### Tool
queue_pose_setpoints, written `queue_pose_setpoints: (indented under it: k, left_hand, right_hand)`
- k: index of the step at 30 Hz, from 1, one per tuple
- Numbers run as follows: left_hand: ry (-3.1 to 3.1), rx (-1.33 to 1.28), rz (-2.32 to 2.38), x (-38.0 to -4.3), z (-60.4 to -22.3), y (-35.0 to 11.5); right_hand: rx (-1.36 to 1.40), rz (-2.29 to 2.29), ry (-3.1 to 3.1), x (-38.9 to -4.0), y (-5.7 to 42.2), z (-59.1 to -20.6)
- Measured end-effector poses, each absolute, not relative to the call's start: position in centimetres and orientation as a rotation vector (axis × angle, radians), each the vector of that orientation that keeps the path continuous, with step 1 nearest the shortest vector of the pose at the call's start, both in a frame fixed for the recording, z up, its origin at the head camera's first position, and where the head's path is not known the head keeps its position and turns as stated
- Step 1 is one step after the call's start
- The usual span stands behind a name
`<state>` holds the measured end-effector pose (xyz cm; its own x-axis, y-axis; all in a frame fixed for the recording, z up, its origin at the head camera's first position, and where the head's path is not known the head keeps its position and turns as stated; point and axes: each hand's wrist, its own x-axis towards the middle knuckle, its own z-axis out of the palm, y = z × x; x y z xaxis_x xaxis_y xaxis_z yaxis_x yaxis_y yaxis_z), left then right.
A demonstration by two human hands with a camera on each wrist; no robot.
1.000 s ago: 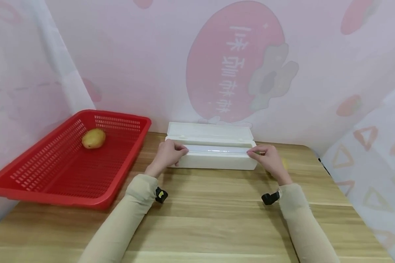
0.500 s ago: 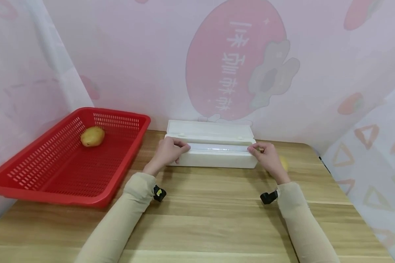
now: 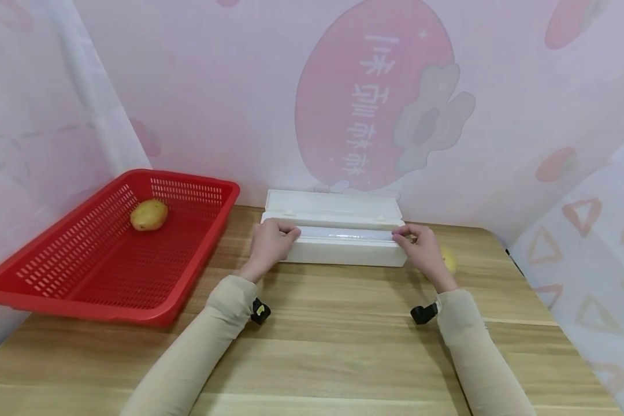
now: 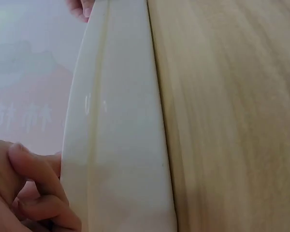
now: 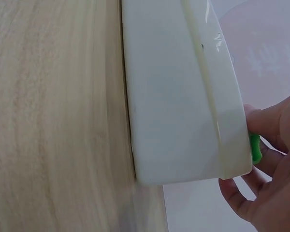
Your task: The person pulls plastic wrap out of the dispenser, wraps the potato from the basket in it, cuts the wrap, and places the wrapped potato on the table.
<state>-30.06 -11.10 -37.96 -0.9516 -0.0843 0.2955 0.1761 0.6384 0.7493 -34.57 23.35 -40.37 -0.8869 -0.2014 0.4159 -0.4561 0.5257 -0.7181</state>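
A long white cling film dispenser (image 3: 343,253) lies at the back of the table with its lid (image 3: 333,202) tipped back. Shiny clear cling film (image 3: 345,234) stretches along its top front edge. My left hand (image 3: 270,240) pinches the film at the left end, thumb against forefinger. At the right end my right hand (image 3: 421,249) pinches it likewise. In the right wrist view, a small green piece (image 5: 255,148) shows between the dispenser's end and the right hand's fingers. The left wrist view has the left fingers (image 4: 41,181) right at the dispenser's edge.
A red slotted plastic basket (image 3: 187,277) stands on the left, holding one yellow, potato-like oval (image 3: 148,215). Another yellow rounded thing (image 3: 449,260) is partly hidden behind the right hand. A pink printed curtain (image 3: 213,104) hangs right behind the wooden table (image 3: 338,346).
My left wrist has swung slightly to the right while its fingers stay at the film's left end. The right hand and the dispenser are almost unmoved.
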Motion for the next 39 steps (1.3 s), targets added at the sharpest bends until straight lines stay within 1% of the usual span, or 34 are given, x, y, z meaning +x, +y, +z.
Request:
queue_pose_setpoints:
  k: [9, 17, 23, 26, 33, 39]
  left_hand:
    - [-2.535, -0.118, -1.316, -30.0, -37.9, -11.0]
    - [-2.589, -0.316, -1.270, -30.4, -37.3, -12.1]
    - [-2.667, -0.406, -1.354, -30.8, -37.0, -13.3]
    - [-2.675, -0.398, -1.378, -30.9, -36.9, -13.7]
    - [-2.718, -0.284, -1.296, -30.5, -36.7, -14.0]
    - [-2.691, -0.274, -1.324, -30.6, -37.0, -14.2]
  right_hand:
    - [0.509, 1.299, -2.510, -34.5, 23.2, -40.2]
    - [0.532, 1.277, -2.521, -34.4, 23.4, -40.0]
    - [0.530, 1.262, -2.531, -34.4, 23.4, -40.1]
    - [0.534, 1.259, -2.536, -34.4, 23.4, -40.2]
    - [0.573, 1.255, -2.529, -34.4, 23.5, -40.2]
    - [0.556, 1.278, -2.516, -34.4, 23.4, -40.3]
